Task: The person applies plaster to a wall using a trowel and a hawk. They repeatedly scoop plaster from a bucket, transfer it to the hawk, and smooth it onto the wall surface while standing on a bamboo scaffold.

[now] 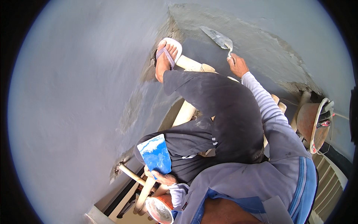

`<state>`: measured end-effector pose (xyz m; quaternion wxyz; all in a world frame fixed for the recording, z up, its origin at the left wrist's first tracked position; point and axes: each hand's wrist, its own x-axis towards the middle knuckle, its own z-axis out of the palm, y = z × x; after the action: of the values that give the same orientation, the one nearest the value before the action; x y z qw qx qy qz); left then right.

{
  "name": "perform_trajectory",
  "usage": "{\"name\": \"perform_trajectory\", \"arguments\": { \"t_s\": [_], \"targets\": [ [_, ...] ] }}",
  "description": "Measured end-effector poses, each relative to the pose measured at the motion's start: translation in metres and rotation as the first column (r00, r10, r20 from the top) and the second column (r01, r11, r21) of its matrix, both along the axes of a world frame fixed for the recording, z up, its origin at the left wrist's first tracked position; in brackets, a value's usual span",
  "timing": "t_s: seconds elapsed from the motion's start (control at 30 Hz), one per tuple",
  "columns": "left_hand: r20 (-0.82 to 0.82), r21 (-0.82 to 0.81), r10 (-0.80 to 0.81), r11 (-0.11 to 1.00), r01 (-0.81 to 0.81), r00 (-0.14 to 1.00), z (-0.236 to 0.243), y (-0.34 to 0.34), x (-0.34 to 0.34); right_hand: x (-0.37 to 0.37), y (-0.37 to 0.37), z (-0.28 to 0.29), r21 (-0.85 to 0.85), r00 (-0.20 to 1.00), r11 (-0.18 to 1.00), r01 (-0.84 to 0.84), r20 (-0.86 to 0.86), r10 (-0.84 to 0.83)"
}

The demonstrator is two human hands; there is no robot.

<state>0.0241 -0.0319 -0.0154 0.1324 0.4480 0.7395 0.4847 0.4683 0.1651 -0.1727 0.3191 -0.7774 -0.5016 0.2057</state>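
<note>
My right hand [238, 65] is closed around the handle of a pointed trowel [217, 37]. The trowel's blade lies against or very close to a rough grey plastered patch [257, 46] on the wall; contact cannot be made out for certain. Low on the left, my left hand [163, 178] grips the lower edge of a flat blue board [154, 154]. White paste or plaster coats the board's upper end, with smears lower down. The board is in front of my bent knee in dark trousers.
My foot in a flip-flop [174, 46] is beside bamboo poles [184, 114] that run into holes in the grey wall [71, 93]. A bucket [308, 119] with tools hangs or stands at right. Another orange bucket [160, 210] with whitish contents sits at lower left.
</note>
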Motion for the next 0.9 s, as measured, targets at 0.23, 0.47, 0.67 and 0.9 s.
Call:
{"name": "perform_trajectory", "arguments": {
  "t_s": [0.23,0.47,0.67,0.9],
  "targets": [
    [-0.040,-0.004,0.018,1.000,-0.018,0.999,0.006,0.008,0.010,0.009,-0.003,-0.028,-0.043,0.999,0.999,0.013,0.032,-0.012],
    [-0.068,-0.063,-0.002,0.998,-0.002,0.998,0.009,0.009,0.013,0.027,-0.028,-0.029,-0.171,0.993,0.984,0.041,0.120,-0.021],
    [-0.040,0.015,-0.017,1.000,0.017,0.999,-0.008,-0.002,-0.010,0.024,-0.082,0.001,-0.324,0.974,0.946,0.018,0.221,0.058],
    [-0.046,0.042,-0.022,0.999,0.024,0.999,-0.012,0.003,-0.012,-0.001,-0.011,0.005,-0.198,0.952,0.967,-0.158,0.228,0.203]
  ]
}}
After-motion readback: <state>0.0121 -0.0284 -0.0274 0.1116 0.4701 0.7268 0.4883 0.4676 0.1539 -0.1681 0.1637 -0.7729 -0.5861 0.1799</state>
